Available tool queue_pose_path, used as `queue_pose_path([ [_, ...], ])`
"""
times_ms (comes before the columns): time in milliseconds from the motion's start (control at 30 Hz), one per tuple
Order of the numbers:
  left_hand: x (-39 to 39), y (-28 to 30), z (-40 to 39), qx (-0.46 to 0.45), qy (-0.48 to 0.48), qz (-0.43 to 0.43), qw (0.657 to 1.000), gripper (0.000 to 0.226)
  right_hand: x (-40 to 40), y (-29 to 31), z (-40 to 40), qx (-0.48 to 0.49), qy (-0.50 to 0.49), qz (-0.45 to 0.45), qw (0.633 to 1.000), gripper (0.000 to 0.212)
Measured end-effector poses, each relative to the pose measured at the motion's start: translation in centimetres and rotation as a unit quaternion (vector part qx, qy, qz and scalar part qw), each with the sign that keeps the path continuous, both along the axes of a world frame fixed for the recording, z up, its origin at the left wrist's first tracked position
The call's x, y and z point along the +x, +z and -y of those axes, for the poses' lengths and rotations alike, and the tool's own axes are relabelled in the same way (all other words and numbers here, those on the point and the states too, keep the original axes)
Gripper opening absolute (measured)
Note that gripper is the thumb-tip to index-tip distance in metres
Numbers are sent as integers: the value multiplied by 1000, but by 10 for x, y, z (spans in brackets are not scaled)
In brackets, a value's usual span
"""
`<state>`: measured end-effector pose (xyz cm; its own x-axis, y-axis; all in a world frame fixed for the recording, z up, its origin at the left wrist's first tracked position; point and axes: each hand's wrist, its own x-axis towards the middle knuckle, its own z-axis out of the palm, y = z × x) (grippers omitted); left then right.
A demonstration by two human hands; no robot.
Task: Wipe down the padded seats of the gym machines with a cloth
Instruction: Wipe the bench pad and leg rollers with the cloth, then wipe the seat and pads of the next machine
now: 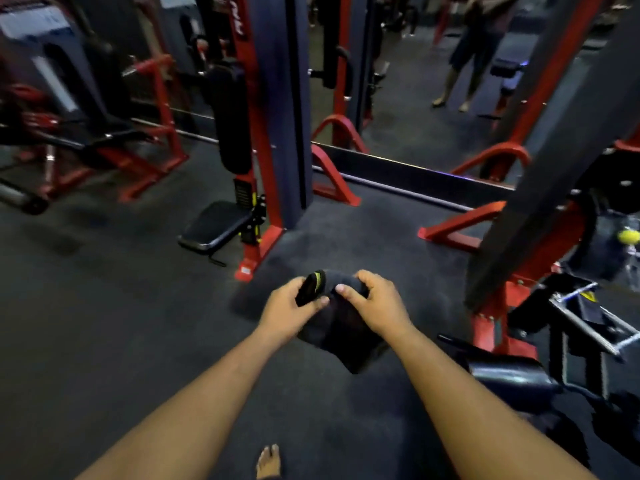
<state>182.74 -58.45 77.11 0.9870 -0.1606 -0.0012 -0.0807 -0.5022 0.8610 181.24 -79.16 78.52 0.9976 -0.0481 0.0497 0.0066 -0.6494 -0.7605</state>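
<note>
A dark cloth (341, 332) with a thin yellow-green stripe hangs in front of me, held up by both hands over the floor. My left hand (289, 311) pinches its left top edge between thumb and fingers. My right hand (372, 304) grips the right top edge with curled fingers. Ahead to the left, a black padded seat (214, 225) sticks out from a red and black machine, with a tall black back pad (230, 116) above it. Low at the right lies another black padded part (509, 374) of a nearer machine.
A red machine frame (498, 306) with a slanted black column stands close on my right. More red machines (104, 140) fill the far left. A mirror wall (415, 98) ahead reflects a standing person. Dark rubber floor (104, 323) spreads to the left. A bare foot (268, 460) shows below.
</note>
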Motion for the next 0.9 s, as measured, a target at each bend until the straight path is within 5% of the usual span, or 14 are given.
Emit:
queue_pose_path([
  [100,-1,5,-52,-52,62,8,997,17,10,-1,-35,15,59,-40,997,34],
  [233,12,9,-139,-101,136,19,985,39,26,-12,-82,4,126,-155,980,38],
  [333,30,5,-205,-82,169,17,982,52,37,-9,-132,141,96,-120,978,28],
  [500,46,17,-301,-73,181,-25,980,36,65,0,-258,369,13,-102,924,21],
  [600,57,18,-345,-77,151,-48,984,60,80,5,-322,381,-13,-83,921,19],
  [700,77,23,-388,-122,152,-45,980,39,100,7,-366,382,-38,-63,921,29],
  [800,100,26,-408,-172,165,-35,970,24,124,2,-389,357,-68,-59,930,62],
  [900,138,22,-417,-185,170,-40,967,18,158,-8,-411,355,-109,-67,926,45],
])
